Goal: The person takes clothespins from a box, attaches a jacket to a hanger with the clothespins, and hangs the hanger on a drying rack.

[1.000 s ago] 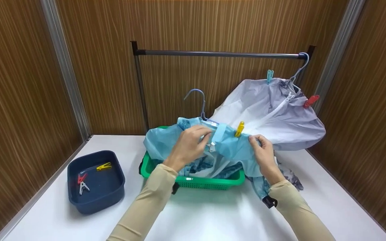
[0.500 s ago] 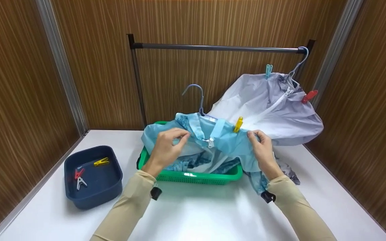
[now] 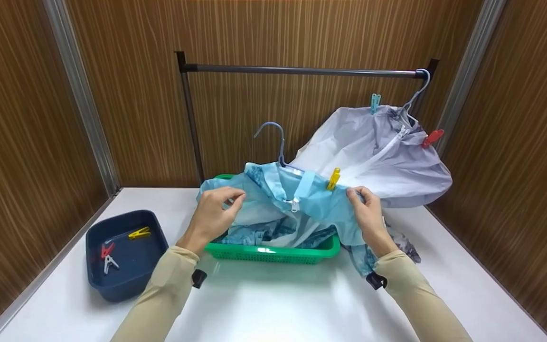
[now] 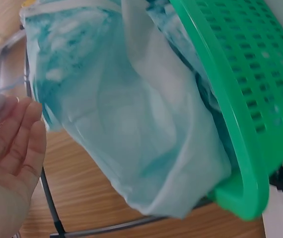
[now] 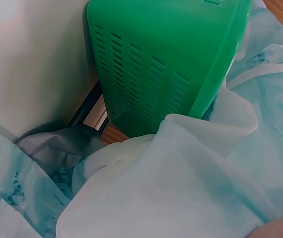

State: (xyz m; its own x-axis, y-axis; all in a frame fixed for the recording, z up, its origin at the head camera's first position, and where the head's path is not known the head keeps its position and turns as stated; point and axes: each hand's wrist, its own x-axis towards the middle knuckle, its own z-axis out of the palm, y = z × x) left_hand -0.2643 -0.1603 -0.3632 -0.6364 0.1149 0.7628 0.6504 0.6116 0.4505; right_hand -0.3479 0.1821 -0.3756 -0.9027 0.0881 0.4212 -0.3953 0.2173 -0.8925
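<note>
A: How are the hands and garment arranged?

B: The blue garment (image 3: 321,204) is draped on a hanger (image 3: 281,147) above the green basket (image 3: 273,255), its lower cloth bunched inside. Its edge is pinched by the thumb and fingers of the right hand (image 3: 370,216). Nothing is seen to be held by the left hand (image 3: 211,214), whose fingers are loosely bent, the thumb near the index; whether cloth is touched cannot be told.

A: Where might failure be expected?

B: One side is secured by a yellow peg (image 3: 334,179); none is seen on the other, so the cloth could be slipped off there by an uneven lift. The peg might be dislodged by a hard pull at the pinched edge. The hook is not engaged on the rail (image 3: 302,71); if the garment were raised quickly, the basket could be dragged along the counter (image 3: 264,308) by cloth snagged on its rim.
</note>
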